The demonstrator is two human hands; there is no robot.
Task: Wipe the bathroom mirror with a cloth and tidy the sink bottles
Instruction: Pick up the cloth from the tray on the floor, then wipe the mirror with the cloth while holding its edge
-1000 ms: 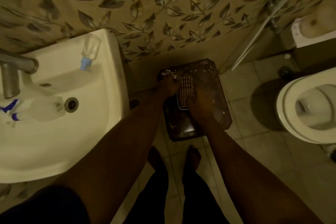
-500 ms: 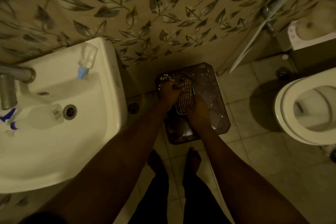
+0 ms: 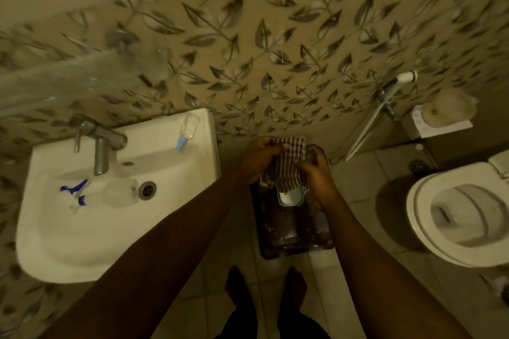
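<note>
Cloth: striped cloth [image 3: 289, 163] sat bunched between both my hands, held above the dark container [image 3: 296, 228] on the floor, right of the sink.
Left hand: my left hand [image 3: 257, 158] was closed on the cloth's upper left edge.
Right hand: my right hand [image 3: 316, 176] gripped its right side, fingers curled in.
Under the cloth: I saw a small pale object [image 3: 289, 197] showing just below it; I could not tell what it was.
Sink bottles: the clear spray bottle [image 3: 110, 194] lay on its side in the white sink [image 3: 82, 242], near the drain; a small bottle with a blue cap [image 3: 187, 129] lay on the back ledge.
Tap: metal tap [image 3: 102, 146] stood over the basin.
Far right: toilet [image 3: 457, 217], lid up.
</note>
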